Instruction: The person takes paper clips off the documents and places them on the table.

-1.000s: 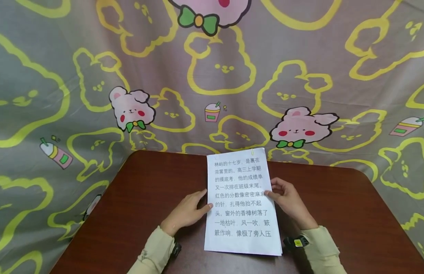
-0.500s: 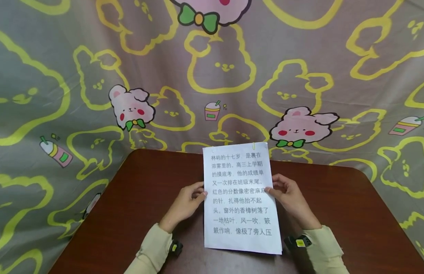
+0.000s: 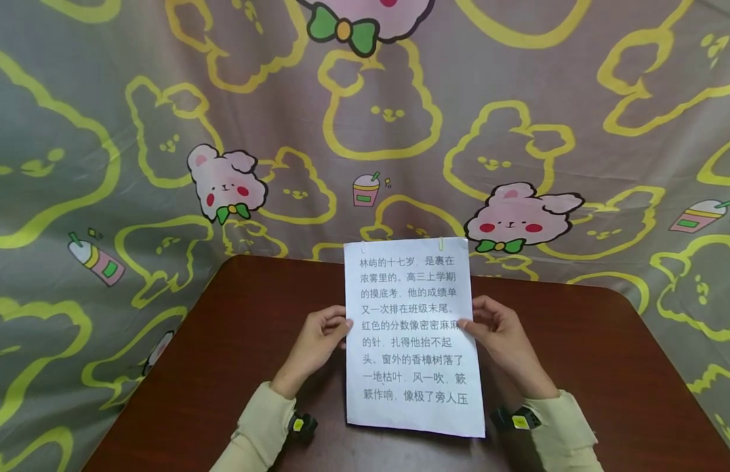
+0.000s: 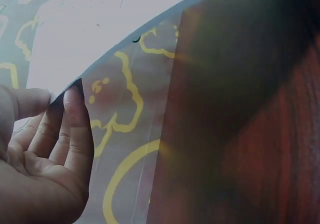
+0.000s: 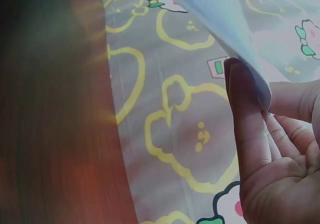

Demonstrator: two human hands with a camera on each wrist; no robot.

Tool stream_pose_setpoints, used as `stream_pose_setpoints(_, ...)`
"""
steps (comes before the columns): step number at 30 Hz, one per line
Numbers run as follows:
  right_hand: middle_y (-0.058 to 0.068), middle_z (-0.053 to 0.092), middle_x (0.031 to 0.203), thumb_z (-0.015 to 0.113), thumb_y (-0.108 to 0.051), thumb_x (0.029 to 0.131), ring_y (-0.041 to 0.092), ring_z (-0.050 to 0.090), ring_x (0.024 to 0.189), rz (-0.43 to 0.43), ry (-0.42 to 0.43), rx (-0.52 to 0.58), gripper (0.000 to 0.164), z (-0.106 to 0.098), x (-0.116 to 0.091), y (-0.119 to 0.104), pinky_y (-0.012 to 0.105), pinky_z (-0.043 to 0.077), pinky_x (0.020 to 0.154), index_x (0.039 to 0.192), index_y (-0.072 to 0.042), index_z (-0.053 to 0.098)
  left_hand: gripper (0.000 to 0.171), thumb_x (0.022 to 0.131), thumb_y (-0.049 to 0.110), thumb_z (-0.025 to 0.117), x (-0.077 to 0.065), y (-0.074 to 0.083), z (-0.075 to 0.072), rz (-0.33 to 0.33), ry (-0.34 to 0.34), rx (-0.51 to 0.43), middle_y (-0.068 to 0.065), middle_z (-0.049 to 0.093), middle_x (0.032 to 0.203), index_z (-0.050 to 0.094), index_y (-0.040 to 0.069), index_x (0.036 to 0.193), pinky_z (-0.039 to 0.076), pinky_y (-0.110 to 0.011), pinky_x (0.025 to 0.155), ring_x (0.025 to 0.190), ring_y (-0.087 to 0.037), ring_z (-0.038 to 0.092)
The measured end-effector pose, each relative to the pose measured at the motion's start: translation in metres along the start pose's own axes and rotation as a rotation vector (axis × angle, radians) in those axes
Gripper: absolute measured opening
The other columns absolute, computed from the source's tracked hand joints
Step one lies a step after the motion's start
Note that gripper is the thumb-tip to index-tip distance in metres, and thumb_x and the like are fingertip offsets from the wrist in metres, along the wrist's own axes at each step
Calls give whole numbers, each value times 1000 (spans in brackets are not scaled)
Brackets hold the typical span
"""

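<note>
A white stack of paper sheets (image 3: 413, 341) printed with large Chinese characters is held up between both hands, tilted toward the head camera. Two paper clips sit on its top edge, a yellow one (image 3: 441, 244) at the right and a pale one (image 3: 363, 248) at the left. My left hand (image 3: 315, 342) pinches the left edge, thumb in front and fingers behind. On the opposite edge my right hand (image 3: 504, 337) does the same. Both wrist views show the thumbs on the printed face and fingers (image 4: 75, 109) against the back of the paper (image 5: 220, 24).
The sheets are over a dark reddish-brown table (image 3: 241, 308). A grey curtain (image 3: 400, 177) with yellow bear outlines and pink bears hangs behind and beside it. Each wrist carries a small black camera, with one (image 3: 302, 426) below the left hand.
The stack has risen and tipped more upright toward the head camera. My left hand went from lying flat beside the left edge to pinching it; my right hand has kept its grip.
</note>
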State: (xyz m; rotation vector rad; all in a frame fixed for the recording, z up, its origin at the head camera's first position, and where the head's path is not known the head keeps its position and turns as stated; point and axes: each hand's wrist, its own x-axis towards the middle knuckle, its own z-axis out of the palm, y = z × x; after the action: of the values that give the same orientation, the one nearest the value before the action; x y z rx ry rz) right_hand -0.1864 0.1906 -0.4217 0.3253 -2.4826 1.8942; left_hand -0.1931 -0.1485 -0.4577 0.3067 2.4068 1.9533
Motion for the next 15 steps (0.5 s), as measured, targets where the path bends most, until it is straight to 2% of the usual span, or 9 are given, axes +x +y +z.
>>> stream_pose_setpoints(7, 35, 70, 119, 70, -3, 97, 17, 78, 78, -8, 11, -4, 27, -1, -2, -4, 30, 64, 74, 120, 6, 60, 20, 102, 5, 64, -2, 5, 1, -3, 20, -35, -26, 76, 99, 68, -7, 118, 58, -26, 63, 69, -7, 68)
stream_pose_setpoints(15, 18, 76, 113, 71, -4, 97, 18, 79, 80, -28, 7, 12, 27, -2, -4, -6, 30, 64, 74, 120, 6, 61, 21, 103, 7, 63, -4, 13, 2, -38, 24, -89, -21, 77, 98, 68, -1, 122, 58, -28, 68, 73, -9, 71)
